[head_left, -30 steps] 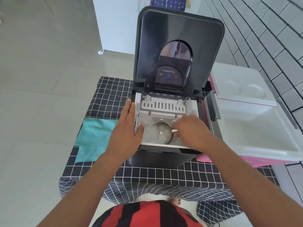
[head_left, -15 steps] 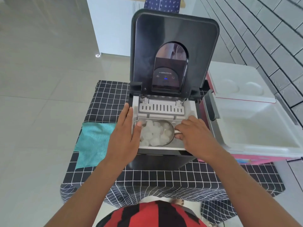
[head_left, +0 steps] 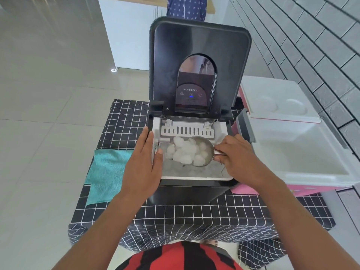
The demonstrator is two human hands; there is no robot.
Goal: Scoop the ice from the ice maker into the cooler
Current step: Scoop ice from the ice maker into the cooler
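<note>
- Two bare hands work at a black countertop ice maker in the centre of the frame; its dark hinged lid stands raised and upright in the upper centre, a small blue light showing on its control panel.
- The left hand, left of centre, lies flat with straight fingers along the left rim of the machine; its thumb reaches over the edge into the white inner ice basket. It grips nothing.
- The right hand, right of centre, has its fingers curled around the thin handle of a round stainless-steel scoop.
- The scoop is held over the ice basket, its bowl heaped with white rounded pieces of ice.
- A slotted white plastic flap spans the back of the basket, just above the scoop in the frame.
- A pink cooler with a white interior stands open at the right of the frame, just beside the ice maker; its white lid lies folded back toward the upper right, and its grey handle sits nearest the machine.
- A black tablecloth with a white grid covers the table beneath; a teal cloth lies on it at the left.
- A red-and-black garment shows at the bottom edge.
</note>
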